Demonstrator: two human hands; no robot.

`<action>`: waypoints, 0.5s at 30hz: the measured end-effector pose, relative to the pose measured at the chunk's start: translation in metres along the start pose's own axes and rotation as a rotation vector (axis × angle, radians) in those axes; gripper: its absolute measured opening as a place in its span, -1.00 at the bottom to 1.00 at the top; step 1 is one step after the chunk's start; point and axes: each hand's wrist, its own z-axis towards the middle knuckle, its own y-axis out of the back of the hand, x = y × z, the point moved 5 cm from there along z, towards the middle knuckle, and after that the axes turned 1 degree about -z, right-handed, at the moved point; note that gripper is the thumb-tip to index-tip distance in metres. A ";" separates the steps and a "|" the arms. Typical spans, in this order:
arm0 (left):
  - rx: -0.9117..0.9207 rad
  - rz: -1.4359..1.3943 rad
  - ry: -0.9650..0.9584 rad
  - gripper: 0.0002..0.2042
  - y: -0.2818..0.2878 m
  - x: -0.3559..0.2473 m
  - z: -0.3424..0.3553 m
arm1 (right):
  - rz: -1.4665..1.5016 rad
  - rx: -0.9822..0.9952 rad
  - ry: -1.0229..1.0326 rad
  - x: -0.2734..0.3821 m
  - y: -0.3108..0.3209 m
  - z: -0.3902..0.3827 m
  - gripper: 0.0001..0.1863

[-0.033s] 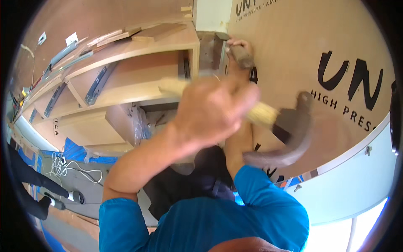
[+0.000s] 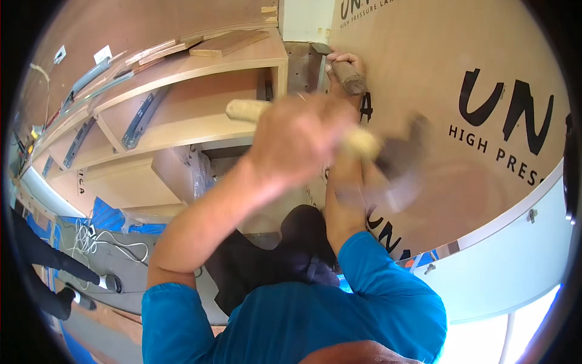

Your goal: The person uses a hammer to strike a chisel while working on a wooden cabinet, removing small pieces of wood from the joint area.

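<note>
My left hand (image 2: 300, 136) is closed round the light wooden handle of a hammer (image 2: 247, 110). Its dark, curved head is smeared by motion and hangs over my right forearm. Farther off, in the corner beside the cabinet, my right hand (image 2: 345, 59) grips a chisel (image 2: 348, 79) with a worn wooden handle. The chisel's butt end points back toward me, and its flat dark blade (image 2: 320, 48) reaches the narrow gap between cabinet and wall panel. Whether the blade's edge touches anything I cannot tell.
On the left stands an open wooden cabinet (image 2: 188, 76) with metal drawer slides and loose boards (image 2: 227, 43) on top. A large printed laminate panel (image 2: 485, 182) covers the right side. A white cable (image 2: 91, 239) lies on the floor near another person's legs (image 2: 57, 258).
My left hand and the hammer have shifted slightly up, with the hammer head swinging left and up. My right hand and the chisel stay in place.
</note>
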 end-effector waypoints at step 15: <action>0.240 0.079 0.099 -0.69 0.032 0.003 -0.122 | 0.093 -0.073 0.085 0.048 -0.019 -0.053 -0.75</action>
